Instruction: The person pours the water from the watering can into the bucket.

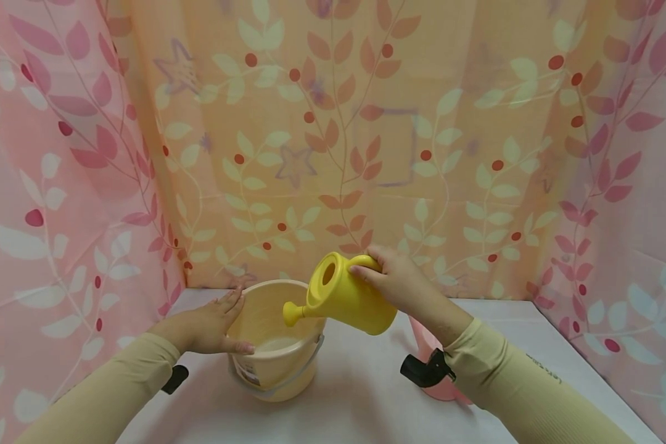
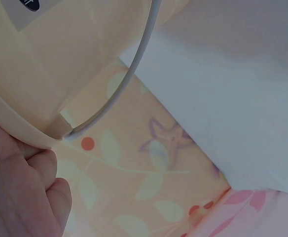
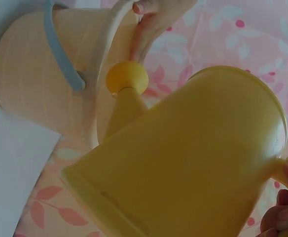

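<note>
One cream bucket (image 1: 288,383) seems steadied by the left hand (image 1: 212,325), fingers wide; above it, the right hand (image 1: 398,279) grips the yellow watering can (image 1: 357,303), spout (image 1: 292,314) aimed inward.

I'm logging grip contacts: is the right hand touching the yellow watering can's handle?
Touching. The head view shows it: the right hand grips the handle of the yellow watering can, its thumb against it.

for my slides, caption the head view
Right hand holds a tilted yellow watering can, spout over cream bucket; left hand on rim.
</note>
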